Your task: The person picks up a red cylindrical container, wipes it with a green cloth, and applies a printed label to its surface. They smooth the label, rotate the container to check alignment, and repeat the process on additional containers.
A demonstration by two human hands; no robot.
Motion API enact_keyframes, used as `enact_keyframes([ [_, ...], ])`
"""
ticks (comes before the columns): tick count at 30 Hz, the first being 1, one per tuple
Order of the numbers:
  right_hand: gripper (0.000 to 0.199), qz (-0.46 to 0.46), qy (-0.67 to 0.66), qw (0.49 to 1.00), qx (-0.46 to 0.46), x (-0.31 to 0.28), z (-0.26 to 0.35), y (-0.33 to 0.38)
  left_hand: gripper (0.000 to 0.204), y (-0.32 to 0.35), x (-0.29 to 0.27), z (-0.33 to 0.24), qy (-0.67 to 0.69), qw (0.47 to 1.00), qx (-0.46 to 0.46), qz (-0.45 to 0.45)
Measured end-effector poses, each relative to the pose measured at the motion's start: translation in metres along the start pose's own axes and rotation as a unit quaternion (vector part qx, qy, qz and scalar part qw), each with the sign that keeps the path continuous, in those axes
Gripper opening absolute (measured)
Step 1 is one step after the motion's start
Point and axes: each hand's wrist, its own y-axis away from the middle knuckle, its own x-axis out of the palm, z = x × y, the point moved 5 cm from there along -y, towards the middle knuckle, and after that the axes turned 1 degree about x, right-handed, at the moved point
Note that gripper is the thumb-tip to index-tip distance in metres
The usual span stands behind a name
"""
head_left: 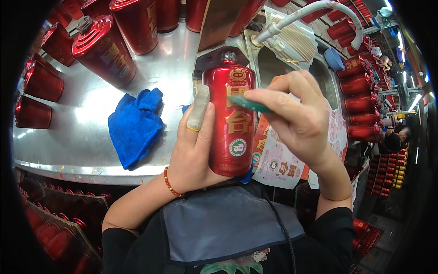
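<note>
A glossy red bottle [219, 130] with raised gold characters and a round green-and-white emblem lies tilted in front of me, its neck pointing away. My left hand [189, 157] grips it by the left side and base. One finger of that hand wears a grey fabric finger cover [199, 107], and a beaded bracelet [169, 183] circles the wrist. Pinched in my right hand [299, 114] is a flat green piece [251, 104] that looks like a small scraper. Its tip is at the gold characters on the bottle's front; whether it touches them I cannot tell.
On the metal worktop [86, 153], a crumpled blue cloth [137, 128] lies left of my hand. Several red bottles [104, 52] stand behind it. A curved faucet [296, 18] rises over a sink at right. Printed sheets [278, 162] lie under my right arm. Bottle-filled crates [59, 228] flank me.
</note>
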Motion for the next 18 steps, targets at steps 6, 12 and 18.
enact_keyframes([
  [6,0.039,0.013,0.003,1.0,0.002,0.001,0.019,0.016,0.139,0.001,0.002,0.002,0.013,1.0,-0.016,0.002],
  [12,0.04,0.062,-0.081,0.995,0.009,0.01,0.048,0.042,0.14,0.001,0.004,0.004,0.015,1.0,-0.007,-0.018],
  [18,0.046,0.026,0.007,1.0,0.005,0.011,0.037,0.038,0.135,0.002,0.004,0.005,0.034,0.999,-0.026,0.0],
])
